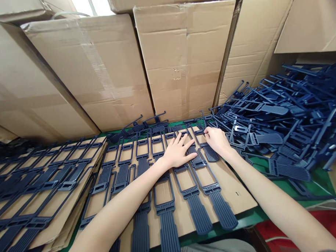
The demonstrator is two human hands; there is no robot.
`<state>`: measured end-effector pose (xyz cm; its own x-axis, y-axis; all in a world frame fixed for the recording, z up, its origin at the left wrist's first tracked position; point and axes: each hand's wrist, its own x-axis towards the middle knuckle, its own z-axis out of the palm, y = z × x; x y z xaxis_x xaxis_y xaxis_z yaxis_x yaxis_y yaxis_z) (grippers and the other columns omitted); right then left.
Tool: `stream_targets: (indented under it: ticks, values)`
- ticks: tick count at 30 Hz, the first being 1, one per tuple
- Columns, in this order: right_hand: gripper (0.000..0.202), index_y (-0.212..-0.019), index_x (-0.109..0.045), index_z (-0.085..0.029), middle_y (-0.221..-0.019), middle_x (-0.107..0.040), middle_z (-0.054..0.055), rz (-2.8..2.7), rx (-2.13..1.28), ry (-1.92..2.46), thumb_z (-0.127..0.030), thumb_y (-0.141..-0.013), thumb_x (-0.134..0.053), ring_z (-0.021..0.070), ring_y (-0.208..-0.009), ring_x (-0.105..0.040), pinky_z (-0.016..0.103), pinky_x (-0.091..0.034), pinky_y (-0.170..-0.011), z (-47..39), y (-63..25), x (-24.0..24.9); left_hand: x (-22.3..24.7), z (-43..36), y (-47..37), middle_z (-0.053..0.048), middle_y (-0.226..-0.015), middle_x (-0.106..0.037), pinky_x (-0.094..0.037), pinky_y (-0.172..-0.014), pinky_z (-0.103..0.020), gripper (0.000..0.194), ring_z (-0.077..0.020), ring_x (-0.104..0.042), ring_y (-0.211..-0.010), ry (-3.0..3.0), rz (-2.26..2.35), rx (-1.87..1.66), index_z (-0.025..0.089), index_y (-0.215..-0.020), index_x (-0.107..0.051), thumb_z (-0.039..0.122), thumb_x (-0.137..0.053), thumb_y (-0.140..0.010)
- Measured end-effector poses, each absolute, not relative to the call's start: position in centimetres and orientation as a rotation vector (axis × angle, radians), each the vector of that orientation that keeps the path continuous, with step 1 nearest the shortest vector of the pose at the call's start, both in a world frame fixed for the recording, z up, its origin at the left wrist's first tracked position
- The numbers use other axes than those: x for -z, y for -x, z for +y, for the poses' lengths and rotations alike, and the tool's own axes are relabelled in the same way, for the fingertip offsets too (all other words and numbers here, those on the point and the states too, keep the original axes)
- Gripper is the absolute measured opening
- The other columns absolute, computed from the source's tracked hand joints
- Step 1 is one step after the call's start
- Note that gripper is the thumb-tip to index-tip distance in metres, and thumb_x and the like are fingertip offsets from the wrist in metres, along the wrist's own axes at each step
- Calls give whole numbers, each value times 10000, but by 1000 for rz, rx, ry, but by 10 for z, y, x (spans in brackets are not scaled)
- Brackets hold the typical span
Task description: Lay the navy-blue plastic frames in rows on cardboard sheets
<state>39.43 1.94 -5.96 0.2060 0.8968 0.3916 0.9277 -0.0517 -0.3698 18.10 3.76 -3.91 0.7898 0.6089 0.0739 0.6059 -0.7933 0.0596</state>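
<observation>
My left hand (180, 151) lies with fingers spread over the dark blue plastic frames laid in rows on a cardboard sheet (236, 191). Its fingertips rest near the upper row. My right hand (216, 141) has its fingers pinched at the upper end of a dark blue plastic frame (210, 153) with a ribbed paddle, at the sheet's right end. Below the hands, another ribbed frame (222, 208) lies with its paddle toward me. My left forearm hides part of the middle frames.
A tangled heap of blue plastic frames (299, 110) fills the right side. Large cardboard boxes (188, 62) stand along the back. Stacked cardboard sheets (69, 217) with more frames lie at left. Green table surface (321, 179) shows at right. Red material (323, 227) lies at the lower right.
</observation>
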Motion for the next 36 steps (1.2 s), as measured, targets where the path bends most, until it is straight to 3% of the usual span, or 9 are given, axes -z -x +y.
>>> stream_targets:
  ticks: [4,9,14,17,21,36]
  values:
    - [175,-909,-662,-165,-894,-693,101,-1673,28,1917,-97,-804,-538,237,-855,-659,312,-475,-765,22,-395,60,39,38,-181,-81,-1560,-197,-153,-1139,-518,677,-311,-67,-1444,-2944,991,-130,283,-1469,-300,657,-328,-906]
    - [188,-958,-650,-148,-855,-707,52,-1512,-35,1764,-207,-786,-602,165,-681,-646,268,-499,-701,17,-405,43,39,39,-181,-96,-1557,-203,-147,-1140,-516,676,-318,-71,-1442,-2946,988,-146,268,-1464,-318,650,-342,-907]
    - [169,-897,-662,-157,-877,-706,57,-1499,-119,1576,-256,-765,-622,155,-594,-623,286,-505,-657,12,-398,39,39,38,-182,-101,-1557,-199,-146,-1138,-525,683,-315,-66,-1443,-2942,993,-137,269,-1470,-304,656,-327,-907]
    - [148,-907,-667,-161,-859,-709,48,-1688,-319,1523,-227,-802,-586,167,-661,-651,275,-509,-669,13,-390,44,40,38,-182,-93,-1559,-193,-147,-1137,-531,687,-318,-66,-1442,-2935,988,-141,273,-1476,-288,653,-337,-905]
    - [112,-838,-689,-186,-907,-706,57,-1953,-51,1579,-200,-826,-578,223,-883,-638,329,-471,-828,13,-390,46,41,39,-182,-77,-1560,-195,-146,-1139,-531,679,-316,-70,-1443,-2938,980,-166,280,-1468,-305,654,-344,-903]
    - [193,-997,-698,-192,-1073,-688,62,-2010,44,1676,-191,-874,-550,224,-1017,-610,338,-441,-916,18,-381,62,42,39,-182,-73,-1559,-205,-149,-1141,-523,681,-319,-80,-1443,-2940,985,-166,281,-1474,-292,651,-343,-905]
